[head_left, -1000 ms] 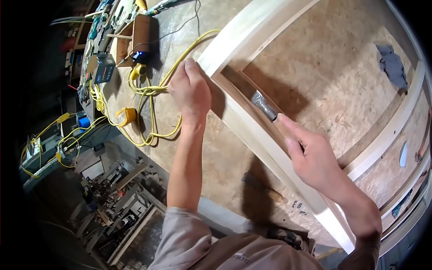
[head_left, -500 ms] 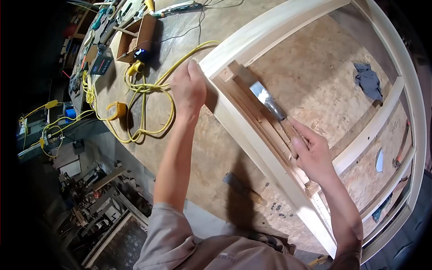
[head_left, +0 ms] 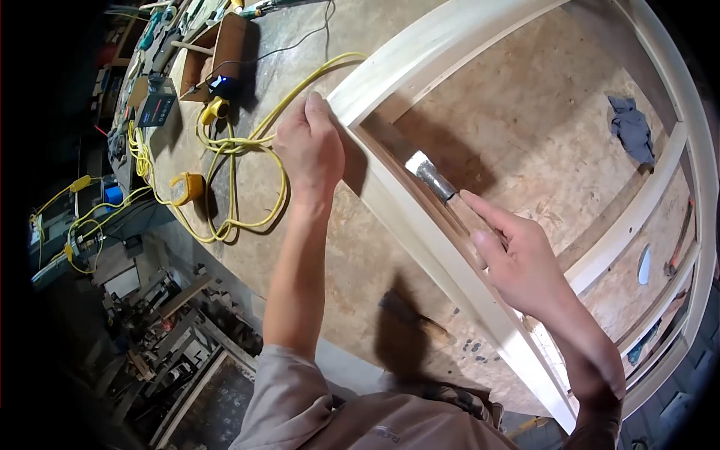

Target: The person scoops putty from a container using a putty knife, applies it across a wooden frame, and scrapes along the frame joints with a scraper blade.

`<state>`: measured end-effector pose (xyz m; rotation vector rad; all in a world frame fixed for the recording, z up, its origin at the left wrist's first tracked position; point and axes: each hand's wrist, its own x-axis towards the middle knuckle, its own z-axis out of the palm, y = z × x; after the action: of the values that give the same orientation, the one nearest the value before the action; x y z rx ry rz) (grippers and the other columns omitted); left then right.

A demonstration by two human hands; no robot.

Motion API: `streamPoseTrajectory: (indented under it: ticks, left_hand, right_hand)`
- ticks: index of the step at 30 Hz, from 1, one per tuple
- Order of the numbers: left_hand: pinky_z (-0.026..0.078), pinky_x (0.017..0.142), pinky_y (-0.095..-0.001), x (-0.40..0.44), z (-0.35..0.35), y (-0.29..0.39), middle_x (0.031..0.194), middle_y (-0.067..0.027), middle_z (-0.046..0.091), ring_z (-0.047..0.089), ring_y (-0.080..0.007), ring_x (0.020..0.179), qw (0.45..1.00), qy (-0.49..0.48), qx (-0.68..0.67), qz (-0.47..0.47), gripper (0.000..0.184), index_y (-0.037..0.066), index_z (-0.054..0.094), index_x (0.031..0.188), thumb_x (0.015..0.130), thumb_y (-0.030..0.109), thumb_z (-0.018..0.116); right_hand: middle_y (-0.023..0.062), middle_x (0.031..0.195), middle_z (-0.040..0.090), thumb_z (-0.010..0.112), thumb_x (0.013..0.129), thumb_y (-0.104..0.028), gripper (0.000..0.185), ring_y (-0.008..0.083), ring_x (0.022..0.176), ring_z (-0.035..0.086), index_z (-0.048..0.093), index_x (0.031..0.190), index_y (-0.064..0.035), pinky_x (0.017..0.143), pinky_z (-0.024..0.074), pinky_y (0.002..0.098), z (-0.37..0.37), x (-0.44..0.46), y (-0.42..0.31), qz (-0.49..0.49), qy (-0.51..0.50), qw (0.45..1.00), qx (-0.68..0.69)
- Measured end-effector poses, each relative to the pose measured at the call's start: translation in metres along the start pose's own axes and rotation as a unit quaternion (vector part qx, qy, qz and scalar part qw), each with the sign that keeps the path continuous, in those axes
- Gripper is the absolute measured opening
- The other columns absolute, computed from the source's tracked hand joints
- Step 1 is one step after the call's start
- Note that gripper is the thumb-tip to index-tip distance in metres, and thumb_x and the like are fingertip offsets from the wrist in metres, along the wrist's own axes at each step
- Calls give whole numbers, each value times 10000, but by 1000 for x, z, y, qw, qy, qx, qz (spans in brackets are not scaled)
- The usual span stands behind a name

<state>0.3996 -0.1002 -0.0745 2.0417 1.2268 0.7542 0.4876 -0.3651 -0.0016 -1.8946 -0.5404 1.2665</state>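
A pale wooden frame stands on the worktable. My left hand is closed round the frame's left corner, its fingertips hidden behind the wood. My right hand is wrapped round the wooden handle of a scraper with a dark metal neck. The scraper's bright blade points up and left, beside the inner side of the near rail. Whether the blade touches the wood cannot be made out.
Yellow cable loops left of the frame near a yellow tape measure. An open wooden box lies behind. A grey cloth rests inside the frame. Another handled tool lies in front of the near rail.
The scraper was lifted and showed its flat blade half a second ago; now it is lower against the near rail. My left hand keeps its place at the corner. The camera view has shifted slightly.
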Motion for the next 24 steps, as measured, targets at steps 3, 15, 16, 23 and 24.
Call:
streamPoseTrajectory:
  ticks: [3, 15, 16, 23, 24]
  left_hand:
    - [438, 620, -434, 2, 3, 4, 654, -231, 559, 521, -330, 569, 999, 19, 20, 20, 375, -40, 611, 803, 1011, 256, 512]
    - [409, 614, -343, 2, 3, -7, 656, -76, 518, 473, -155, 647, 997, 1, -45, 60, 359, -49, 598, 813, 1027, 228, 519]
    - [396, 610, -307, 3, 4, -8, 658, -11, 501, 453, -99, 673, 996, 0, -56, 67, 361, -50, 601, 822, 1036, 231, 525]
    - [490, 727, -384, 6, -2, -23, 778, -163, 664, 603, -213, 738, 998, -45, -8, 31, 359, -35, 687, 915, 981, 287, 544]
    - [491, 738, -396, 7, 2, -32, 797, -159, 670, 618, -244, 748, 998, -43, -15, 53, 372, -17, 686, 932, 988, 311, 519]
  right_hand:
    - [-22, 754, 555, 521, 998, -37, 506, 33, 617, 454, 494, 1503, -45, 568, 417, 214, 9, 7, -10, 2, -7, 999, 42]
    - [72, 746, 632, 630, 995, -206, 440, 154, 534, 559, 524, 1390, -45, 497, 452, 304, -33, -25, 132, 59, 211, 976, 14]
    - [97, 766, 651, 640, 979, -199, 403, 211, 572, 590, 544, 1338, -40, 540, 476, 349, -32, -18, 143, -10, 248, 966, -65]
    - [202, 858, 687, 671, 874, -142, 217, 398, 860, 676, 652, 1065, -42, 792, 545, 469, -53, -13, 139, -204, 366, 779, -467]
    - [199, 917, 687, 680, 867, -134, 229, 391, 895, 671, 650, 1079, -55, 801, 547, 463, -50, -25, 142, -168, 289, 836, -436]
